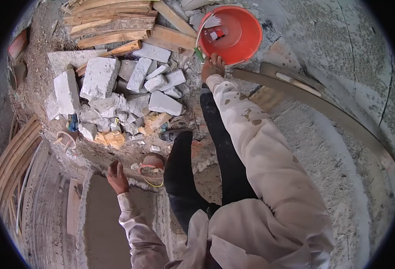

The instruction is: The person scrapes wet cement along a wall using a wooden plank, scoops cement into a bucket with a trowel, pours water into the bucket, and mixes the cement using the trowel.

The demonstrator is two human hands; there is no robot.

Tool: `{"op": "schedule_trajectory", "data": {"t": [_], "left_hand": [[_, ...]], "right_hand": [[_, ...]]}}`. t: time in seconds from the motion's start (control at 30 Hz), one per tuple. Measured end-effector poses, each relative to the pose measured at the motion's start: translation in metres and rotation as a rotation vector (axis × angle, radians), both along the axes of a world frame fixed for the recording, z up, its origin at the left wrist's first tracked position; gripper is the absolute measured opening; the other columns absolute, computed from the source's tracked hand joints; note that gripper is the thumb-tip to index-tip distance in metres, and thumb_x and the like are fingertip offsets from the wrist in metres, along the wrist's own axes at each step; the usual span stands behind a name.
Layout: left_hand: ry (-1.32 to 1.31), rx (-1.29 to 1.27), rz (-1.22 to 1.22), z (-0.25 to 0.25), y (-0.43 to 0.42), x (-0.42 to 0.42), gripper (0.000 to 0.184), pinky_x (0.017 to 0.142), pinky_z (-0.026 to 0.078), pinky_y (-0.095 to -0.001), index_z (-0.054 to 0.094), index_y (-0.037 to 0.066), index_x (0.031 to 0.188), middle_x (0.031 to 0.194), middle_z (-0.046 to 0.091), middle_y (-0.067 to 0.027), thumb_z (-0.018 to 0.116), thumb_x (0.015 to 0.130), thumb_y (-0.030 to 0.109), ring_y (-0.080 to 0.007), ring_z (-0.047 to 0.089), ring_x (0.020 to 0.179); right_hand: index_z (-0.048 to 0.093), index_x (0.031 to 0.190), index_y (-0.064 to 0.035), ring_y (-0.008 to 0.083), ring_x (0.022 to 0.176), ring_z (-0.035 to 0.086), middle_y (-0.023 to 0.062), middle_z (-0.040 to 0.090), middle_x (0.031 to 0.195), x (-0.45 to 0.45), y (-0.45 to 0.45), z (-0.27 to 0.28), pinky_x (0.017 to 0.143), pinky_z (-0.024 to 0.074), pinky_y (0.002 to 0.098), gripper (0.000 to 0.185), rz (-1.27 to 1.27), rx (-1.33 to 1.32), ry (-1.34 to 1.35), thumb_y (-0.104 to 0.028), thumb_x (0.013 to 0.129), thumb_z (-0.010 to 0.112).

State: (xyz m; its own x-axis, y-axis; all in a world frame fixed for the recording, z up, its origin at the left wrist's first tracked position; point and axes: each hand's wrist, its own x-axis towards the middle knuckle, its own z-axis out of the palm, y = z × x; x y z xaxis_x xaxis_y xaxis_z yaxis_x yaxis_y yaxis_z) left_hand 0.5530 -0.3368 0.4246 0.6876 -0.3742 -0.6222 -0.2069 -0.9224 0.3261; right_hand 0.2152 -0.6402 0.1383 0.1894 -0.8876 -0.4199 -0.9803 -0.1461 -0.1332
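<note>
A red plastic bucket (250,45) stands at the top middle of the view. My right hand (212,68) reaches out to its near rim, with the fingers closed over the edge. In the bucket lie a red and dark item (215,33) and a white ribbed thing (212,21) that I cannot identify. The bucket's wire handle leans to the left, with a green grip (199,54) on it. My left hand (118,178) hangs over the lower left, its fingers loosely bent and slightly apart, with nothing visible in them.
Broken white blocks (101,77) lie heaped left of my legs, below stacked wooden boards (112,27). A small reddish-brown bucket (152,162) stands near my knee. A long curved-looking plank (314,101) runs along the right. More boards (15,157) lie at far left.
</note>
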Motion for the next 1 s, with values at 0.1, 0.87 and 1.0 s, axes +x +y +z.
{"op": "schedule_trajectory", "data": {"t": [0.1,0.87,1.0], "left_hand": [[0.134,-0.272,0.381,-0.057,-0.014,-0.016,0.023,0.084,0.047,-0.0272,0.06,-0.006,0.108,0.102,0.065,-0.0087,0.061,0.092,0.011,-0.0149,0.059,0.092],[0.831,-0.382,0.755,0.053,0.173,-0.067,0.077,0.086,0.049,-0.0352,0.037,-0.002,0.134,0.134,0.045,-0.0213,0.079,0.077,0.028,-0.0265,0.057,0.11],[0.481,-0.505,0.949,0.034,0.198,-0.091,0.069,0.078,0.053,-0.0355,0.041,-0.005,0.126,0.12,0.054,-0.0197,0.079,0.074,0.019,-0.0243,0.06,0.103]], "right_hand": [[0.055,0.112,-0.0083,0.0383,0.107,0.052,0.0183,0.054,0.111,-0.019,0.013,0.022,0.088,0.0409,0.0498,0.034,-0.004,-0.023,-0.14,-0.027,0.084,0.06],[0.058,0.103,-0.0004,0.0059,0.067,0.047,-0.0008,0.055,0.075,0.135,0.276,0.401,0.062,0.0402,0.0243,0.018,-0.089,0.298,-0.694,-0.009,0.088,0.057],[0.056,0.113,-0.0002,0.0105,0.073,0.055,0.0032,0.06,0.081,0.162,0.345,0.462,0.071,0.0454,0.0267,0.027,-0.041,0.523,-0.769,-0.007,0.087,0.056]]}}
